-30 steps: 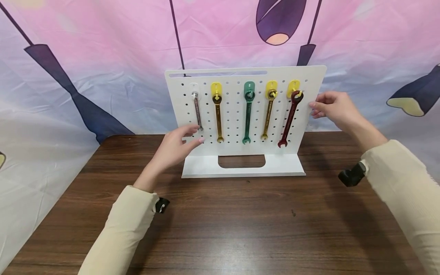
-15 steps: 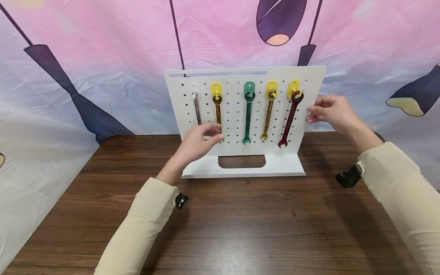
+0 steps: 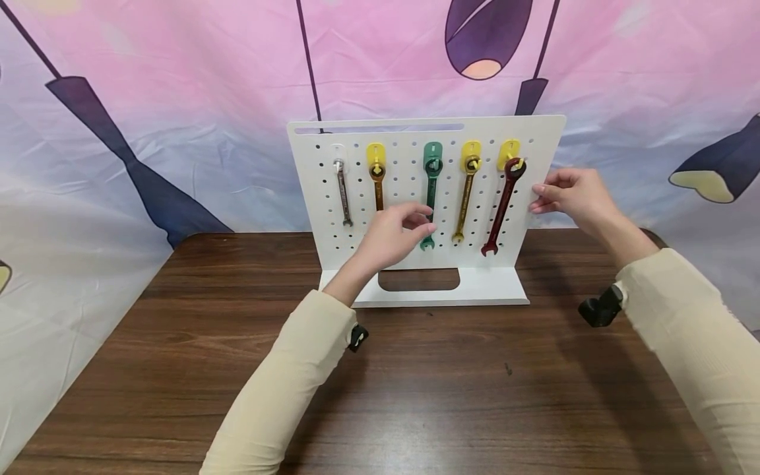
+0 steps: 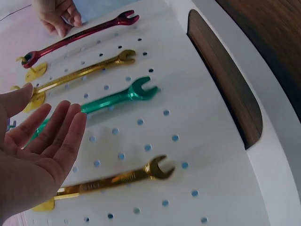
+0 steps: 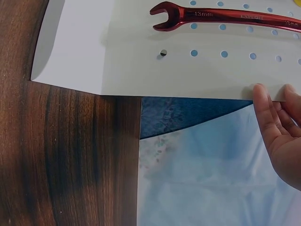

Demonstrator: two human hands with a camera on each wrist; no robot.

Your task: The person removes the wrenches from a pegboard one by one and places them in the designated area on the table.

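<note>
A white pegboard (image 3: 410, 257) stands on the table, with combination wrenches hanging from hooks. My left hand (image 3: 392, 234) is in front of the green wrench (image 3: 431, 191), fingers extended and slightly bent, thumb apart. It covers the lower part of a gold wrench (image 3: 377, 188); in the left wrist view nothing is in the hand (image 4: 42, 150). My right hand (image 3: 578, 194) holds the board's right edge between thumb and fingers, beside the red wrench (image 3: 503, 204). The right wrist view shows fingertips of this hand (image 5: 282, 127) over that edge. Another gold wrench (image 3: 464, 201) hangs left of the red one.
A small silver wrench (image 3: 344, 194) hangs at the board's far left. The board's foot has a cut-out slot (image 3: 418, 280). Below lies a dark wooden table (image 3: 415, 382), with a printed pink and blue cloth (image 3: 208, 99) behind it.
My left hand has moved right across the board's front, from the silver wrench past the left gold one to the green one. My right hand has shifted slightly inward onto the board's edge.
</note>
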